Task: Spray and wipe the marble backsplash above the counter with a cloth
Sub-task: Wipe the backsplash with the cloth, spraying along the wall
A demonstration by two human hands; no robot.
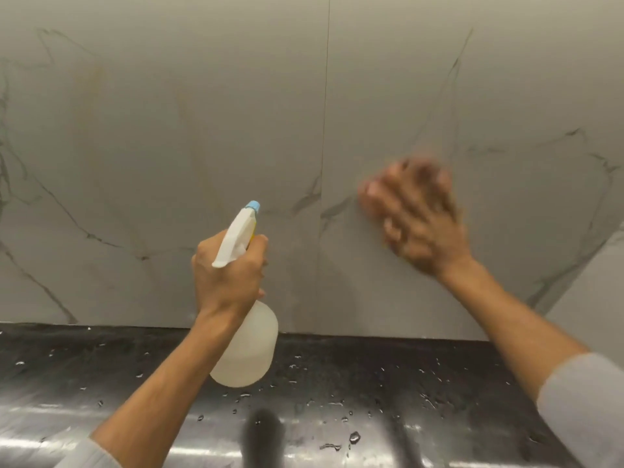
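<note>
The grey-white marble backsplash (169, 146) with dark veins fills the upper view. My left hand (229, 275) grips the neck of a translucent white spray bottle (248, 346), whose blue-tipped nozzle (253, 207) points at the wall near a vertical seam (324, 163). My right hand (415, 217) lies flat against the marble to the right of the seam, fingers spread and blurred by motion. Only a faint yellowish edge shows under the palm, so I cannot tell whether a cloth is beneath it.
Below the wall runs a glossy black counter (371, 383), speckled with water drops. A marble side wall (601, 282) meets the backsplash at the far right. Grey sleeves cover both forearms at the frame's bottom corners.
</note>
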